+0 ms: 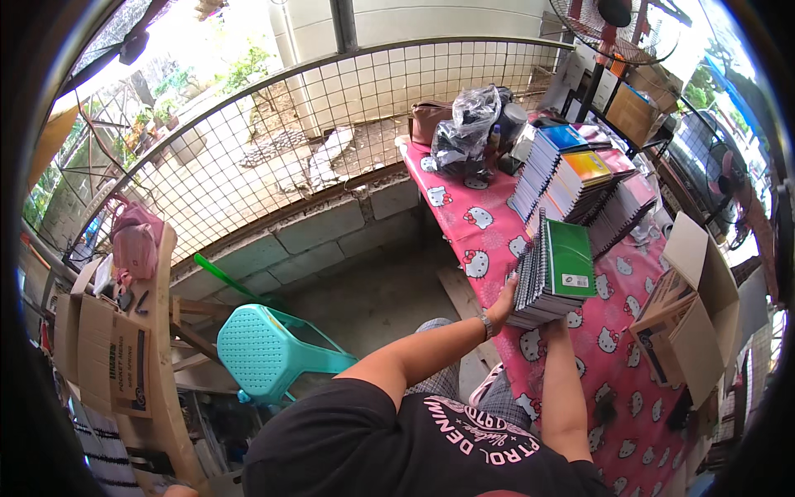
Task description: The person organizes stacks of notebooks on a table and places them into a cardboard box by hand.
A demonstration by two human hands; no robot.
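Head view: stack of spiral-bound notebooks (553,272) with a green cover on top, lifted just above the table (489,224) under its pink vinyl cloth with a cartoon-cat print. Left hand (503,303) pressed flat against the wire-spiral side, wristwatch on the wrist; right hand (553,323) supporting from beneath, fingers mostly hidden, so the exact clasp cannot be told. Behind, fanned rows of more notebooks (580,186), glossy covers in blue, yellow and pink. Open cardboard box (691,311) near the right, crinkled plastic bag (465,128) at the far end, teal perforated plastic stool (269,348) on the floor. Likely risk: slick covers sliding apart and spilling if the stack tilts, since only a side press and a palm below steady it.
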